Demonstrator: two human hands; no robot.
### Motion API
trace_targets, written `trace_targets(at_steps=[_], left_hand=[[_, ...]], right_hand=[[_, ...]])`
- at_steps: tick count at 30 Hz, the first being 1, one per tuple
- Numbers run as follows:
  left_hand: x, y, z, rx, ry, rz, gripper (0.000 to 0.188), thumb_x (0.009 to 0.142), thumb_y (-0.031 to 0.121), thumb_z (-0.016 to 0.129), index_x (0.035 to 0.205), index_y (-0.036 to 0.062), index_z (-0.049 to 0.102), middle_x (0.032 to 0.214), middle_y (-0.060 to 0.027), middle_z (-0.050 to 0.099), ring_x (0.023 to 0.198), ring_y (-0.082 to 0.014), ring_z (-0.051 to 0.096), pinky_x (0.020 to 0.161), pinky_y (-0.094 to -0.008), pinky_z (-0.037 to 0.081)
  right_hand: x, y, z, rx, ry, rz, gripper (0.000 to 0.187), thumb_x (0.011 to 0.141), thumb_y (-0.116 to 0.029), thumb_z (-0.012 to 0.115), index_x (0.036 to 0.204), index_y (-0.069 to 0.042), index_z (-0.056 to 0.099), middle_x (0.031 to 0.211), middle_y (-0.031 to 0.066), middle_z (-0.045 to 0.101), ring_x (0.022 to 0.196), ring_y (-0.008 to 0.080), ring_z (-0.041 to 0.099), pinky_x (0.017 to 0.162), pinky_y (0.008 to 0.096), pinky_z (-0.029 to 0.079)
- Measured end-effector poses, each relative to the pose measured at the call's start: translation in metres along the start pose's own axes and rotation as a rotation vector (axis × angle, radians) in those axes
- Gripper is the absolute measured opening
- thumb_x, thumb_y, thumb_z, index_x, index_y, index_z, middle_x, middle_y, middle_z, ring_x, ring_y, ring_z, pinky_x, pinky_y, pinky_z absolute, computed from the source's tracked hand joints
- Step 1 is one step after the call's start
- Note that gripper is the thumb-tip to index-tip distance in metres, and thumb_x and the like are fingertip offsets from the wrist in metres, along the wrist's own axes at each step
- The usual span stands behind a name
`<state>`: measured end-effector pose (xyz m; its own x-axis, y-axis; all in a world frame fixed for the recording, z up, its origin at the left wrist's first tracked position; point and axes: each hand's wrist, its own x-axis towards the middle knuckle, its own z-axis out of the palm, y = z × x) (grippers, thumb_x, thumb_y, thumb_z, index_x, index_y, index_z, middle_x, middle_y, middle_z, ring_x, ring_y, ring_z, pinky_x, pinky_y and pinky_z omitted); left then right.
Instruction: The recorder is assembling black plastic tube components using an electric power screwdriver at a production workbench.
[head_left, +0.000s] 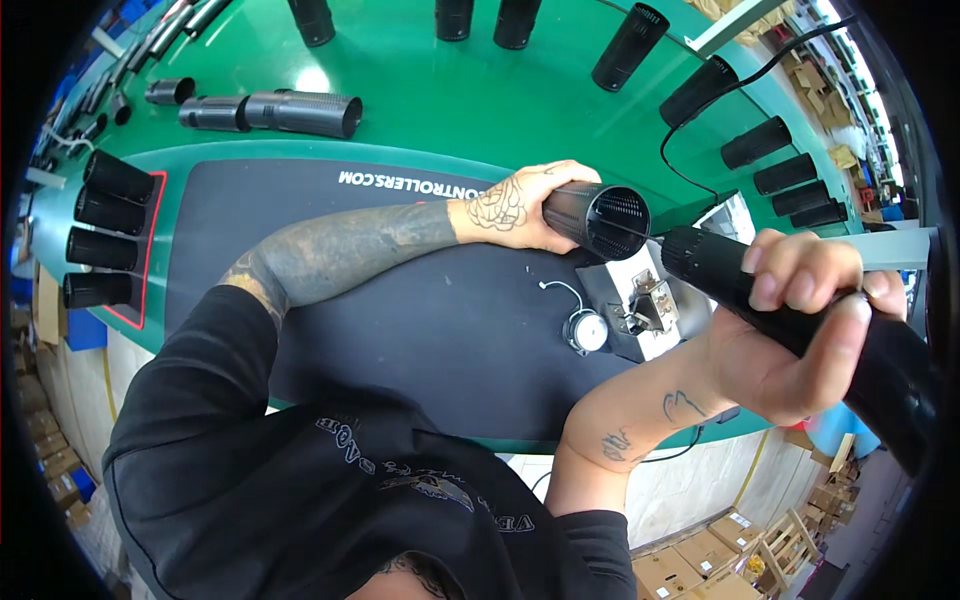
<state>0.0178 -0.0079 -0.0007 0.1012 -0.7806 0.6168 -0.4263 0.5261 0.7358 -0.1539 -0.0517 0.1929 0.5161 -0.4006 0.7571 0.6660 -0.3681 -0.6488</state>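
My left hand (515, 212) is wrapped round a black perforated tube (575, 214), held tilted above the mat with its open end turned to the right. In my right hand (800, 345) is a black electric screwdriver (715, 268), gripped round its body. Its thin bit points left and reaches to the tube's open mouth; where the tip ends inside I cannot tell. Below the tube stands a metal fixture (645, 305) with clamp parts. Beside it lies a small round part (586, 331) with a white face and a white cable.
A dark mat (420, 330) covers the near part of the green table (430, 95). Several black tubes (103, 248) lie at the left, with joined ones (300, 112) behind. More tubes (630, 45) stand far back and right. A black cable (680, 125) hangs at the right.
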Motion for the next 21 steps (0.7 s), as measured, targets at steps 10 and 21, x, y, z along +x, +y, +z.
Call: trace_targets(at_steps=[10, 21], left_hand=[[-0.002, 0.001, 0.002, 0.064, -0.030, 0.017, 0.069, 0.059, 0.012, 0.083, 0.117, 0.0065, 0.045, 0.106, -0.0105, 0.055, 0.098, -0.0260, 0.057, 0.085, -0.0356, 0.046], [0.001, -0.002, -0.008, 0.246, -0.028, 0.060, 0.066, 0.059, 0.008, 0.080, 0.116, 0.0056, 0.046, 0.112, -0.0116, 0.050, 0.106, -0.0267, 0.051, 0.091, -0.0367, 0.043]], right_hand=[[-0.001, 0.001, -0.004, 0.022, 0.013, 0.009, 0.021, 0.088, -0.020, 0.046, 0.108, -0.014, 0.046, 0.078, 0.0057, 0.050, 0.059, 0.0158, 0.045, 0.064, 0.0350, 0.038], [-0.035, -0.099, -0.006, -0.146, 0.328, -0.141, 0.038, 0.068, -0.032, 0.070, 0.087, -0.006, 0.050, 0.067, -0.0023, 0.050, 0.050, 0.0062, 0.047, 0.054, 0.0209, 0.039]])
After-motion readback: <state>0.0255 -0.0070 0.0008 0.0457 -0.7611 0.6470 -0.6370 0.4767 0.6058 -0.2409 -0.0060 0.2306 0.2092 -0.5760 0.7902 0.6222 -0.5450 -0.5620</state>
